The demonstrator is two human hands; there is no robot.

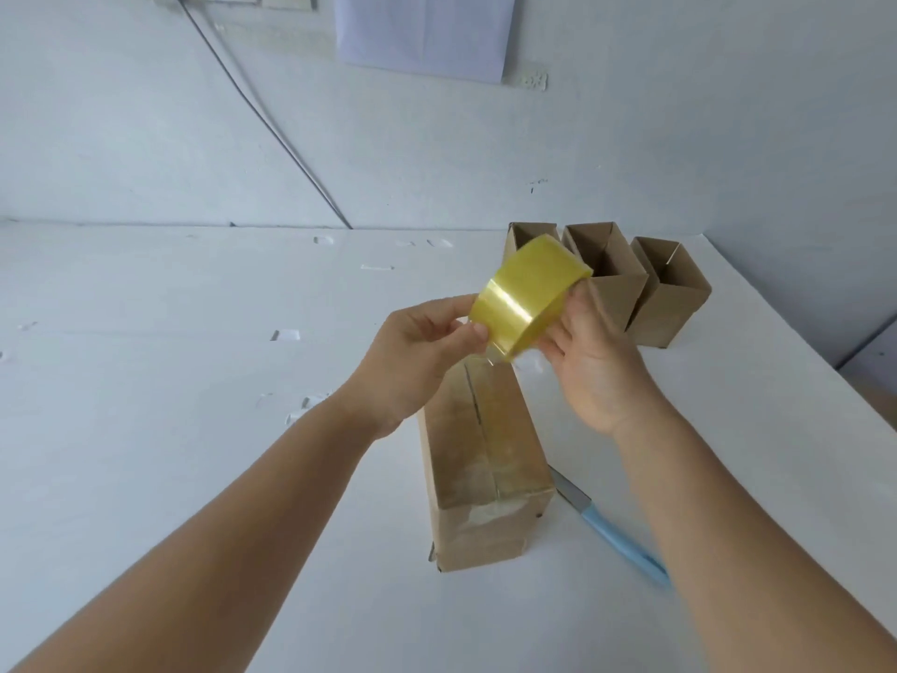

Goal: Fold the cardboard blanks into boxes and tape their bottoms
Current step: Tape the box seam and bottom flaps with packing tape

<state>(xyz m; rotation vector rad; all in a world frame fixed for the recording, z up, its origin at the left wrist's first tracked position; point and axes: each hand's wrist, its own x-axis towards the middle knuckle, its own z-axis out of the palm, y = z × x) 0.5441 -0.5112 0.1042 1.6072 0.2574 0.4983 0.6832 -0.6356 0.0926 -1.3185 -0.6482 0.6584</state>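
Both hands hold the yellow tape roll (529, 301) above the cardboard box (483, 459): the left hand (422, 354) pinches its left edge, the right hand (589, 359) grips its right side. The box stands on the white counter (170, 381), just below the hands, with clear tape over its top.

We see no readable writing anywhere: the sheet of paper (424, 34) on the wall (145, 114) is too blurred to read.

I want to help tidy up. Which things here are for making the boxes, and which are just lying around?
For the job: tape roll, held by the left hand and right hand; taped box; three open boxes; blue-handled knife.

Lying about: tape scraps on the table; cable; wall paper sheet.
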